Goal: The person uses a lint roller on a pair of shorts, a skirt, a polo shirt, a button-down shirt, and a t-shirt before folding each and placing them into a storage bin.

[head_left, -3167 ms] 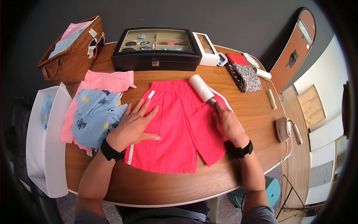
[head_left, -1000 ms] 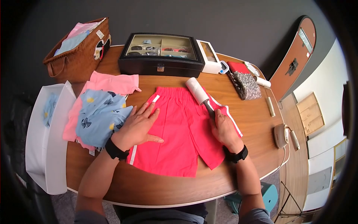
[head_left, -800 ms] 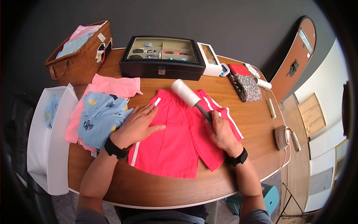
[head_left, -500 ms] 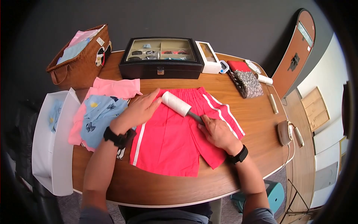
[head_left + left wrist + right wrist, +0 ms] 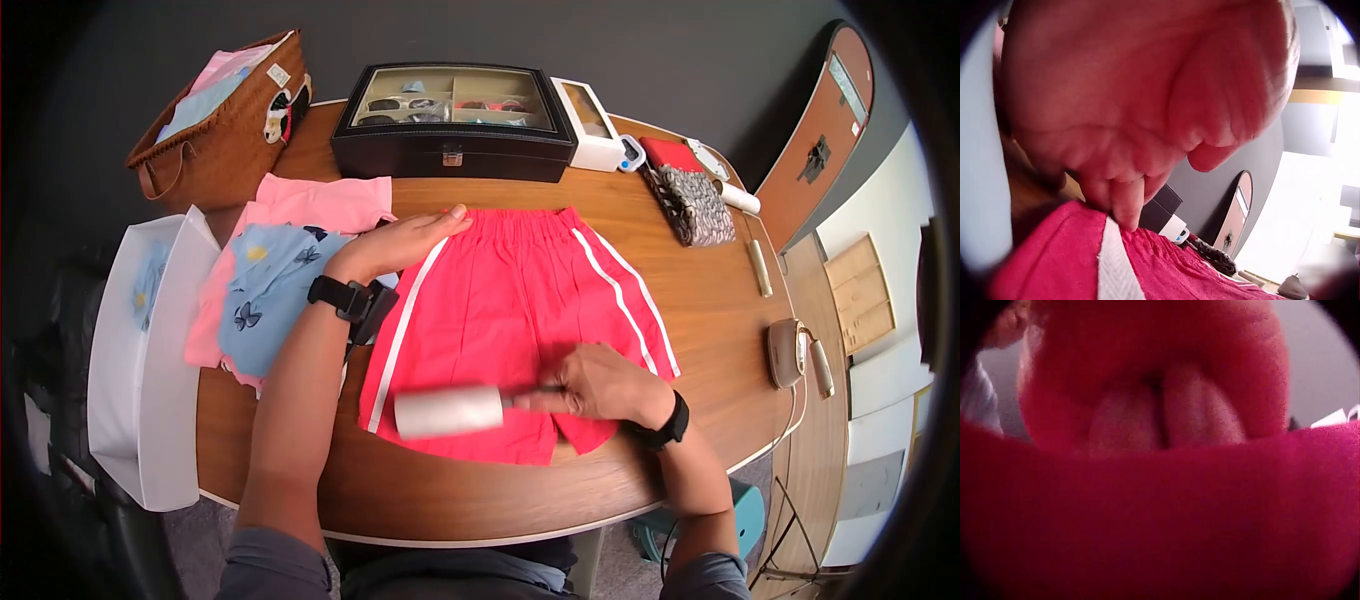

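Note:
Bright pink-red shorts (image 5: 480, 300) with white side stripes lie flat on the table, waistband at the far side. My right hand (image 5: 600, 382) grips the dark handle of a lint roller (image 5: 448, 412). Its white roll, blurred by motion, lies across the lower part of the left leg, near the hem. At the upper left corner of the waistband rests my left hand (image 5: 405, 243), its fingertips on the cloth. In the left wrist view its palm (image 5: 1147, 81) shows above the shorts' white stripe. The right wrist view is mostly filled by red cloth (image 5: 1160, 519) and curled fingers (image 5: 1204, 412).
Left of the shorts lie a light blue printed garment (image 5: 275, 300), a pink garment (image 5: 330, 200) and a white box (image 5: 170, 400). Behind stand a brown basket (image 5: 220, 130) and a black glasses case (image 5: 450, 155). A patterned cloth (image 5: 695, 205) and beige device (image 5: 786, 355) sit right.
The lint roller has swept from beside the waistband down and leftward to the left leg's hem. My left hand has shifted from the shorts' left side up to the waistband corner.

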{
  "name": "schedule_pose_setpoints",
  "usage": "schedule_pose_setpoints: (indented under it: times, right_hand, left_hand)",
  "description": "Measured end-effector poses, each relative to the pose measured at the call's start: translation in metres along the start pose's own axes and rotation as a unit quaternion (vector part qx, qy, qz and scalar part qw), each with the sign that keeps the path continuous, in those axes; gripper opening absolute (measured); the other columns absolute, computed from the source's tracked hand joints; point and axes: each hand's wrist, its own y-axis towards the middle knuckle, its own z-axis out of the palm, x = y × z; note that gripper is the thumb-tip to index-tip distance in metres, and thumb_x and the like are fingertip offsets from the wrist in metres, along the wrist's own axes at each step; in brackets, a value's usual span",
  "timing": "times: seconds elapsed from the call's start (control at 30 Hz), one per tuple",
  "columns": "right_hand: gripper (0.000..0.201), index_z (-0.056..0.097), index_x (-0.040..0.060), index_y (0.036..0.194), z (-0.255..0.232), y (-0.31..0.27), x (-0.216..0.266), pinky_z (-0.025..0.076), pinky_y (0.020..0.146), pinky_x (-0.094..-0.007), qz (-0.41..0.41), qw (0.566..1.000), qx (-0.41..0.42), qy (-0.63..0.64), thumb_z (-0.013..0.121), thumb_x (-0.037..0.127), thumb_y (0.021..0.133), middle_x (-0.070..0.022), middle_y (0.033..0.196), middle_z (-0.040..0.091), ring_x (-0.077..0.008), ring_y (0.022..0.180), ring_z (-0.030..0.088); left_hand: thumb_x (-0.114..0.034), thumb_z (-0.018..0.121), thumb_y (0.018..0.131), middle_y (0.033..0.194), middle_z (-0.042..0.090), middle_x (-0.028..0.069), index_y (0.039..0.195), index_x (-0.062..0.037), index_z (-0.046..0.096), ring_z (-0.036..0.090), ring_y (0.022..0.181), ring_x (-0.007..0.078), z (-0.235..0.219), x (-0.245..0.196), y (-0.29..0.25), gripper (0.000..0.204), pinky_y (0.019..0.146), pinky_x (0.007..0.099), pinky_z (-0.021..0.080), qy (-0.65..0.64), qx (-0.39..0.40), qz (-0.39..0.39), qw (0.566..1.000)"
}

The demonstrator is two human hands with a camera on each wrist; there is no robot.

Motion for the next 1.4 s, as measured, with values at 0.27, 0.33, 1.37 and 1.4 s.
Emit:
schedule_pose_setpoints:
  times: [0.27,0.33,1.37,1.4]
  right_hand:
    - [0.056,0.065,0.0000,0.063,-0.021,-0.004,-0.013,0.036,0.048,-0.0362,-0.025,0.989,0.096,0.107,0.069,0.051,0.087,-0.0161,0.054,0.049,-0.0272,0.048,0.045]
    - [0.049,0.067,-0.0025,0.070,-0.024,-0.003,-0.021,0.036,0.049,-0.0363,0.050,0.973,-0.040,0.221,0.069,0.042,0.090,-0.0169,0.054,0.046,-0.0241,0.049,0.041]
    - [0.035,0.066,-0.0002,0.118,-0.015,-0.006,-0.033,0.050,0.072,-0.0284,-0.018,0.941,0.218,0.257,0.067,0.025,0.094,-0.0154,0.089,0.071,-0.0134,0.078,0.064]
    - [0.035,0.066,-0.0008,0.118,-0.016,-0.007,-0.039,0.050,0.074,-0.0280,-0.018,0.935,0.232,0.269,0.068,0.025,0.094,-0.0133,0.091,0.072,-0.0129,0.081,0.064]
  left_hand:
    - [-0.068,0.021,0.099,0.155,0.035,0.0152,0.145,-0.0095,0.046,0.028,0.146,0.0280,-0.002,0.005,0.002,0.079,0.119,0.0354,0.018,-0.005,0.014,0.019,1.000]
    - [-0.069,0.019,0.098,0.155,0.036,0.0125,0.147,-0.0090,0.044,0.026,0.147,0.0259,-0.004,0.005,0.002,0.081,0.120,0.0352,0.016,-0.057,0.032,0.011,0.998]
    - [-0.069,0.011,0.098,0.153,0.038,0.0161,0.150,0.0080,0.021,0.025,0.147,0.0200,-0.012,0.018,0.007,0.094,0.121,0.0339,0.012,-0.228,0.089,0.055,0.968]
    - [-0.069,0.011,0.098,0.152,0.040,0.0160,0.150,0.0075,0.022,0.025,0.147,0.0203,-0.012,0.017,0.006,0.093,0.121,0.0343,0.011,-0.224,0.092,0.051,0.969]
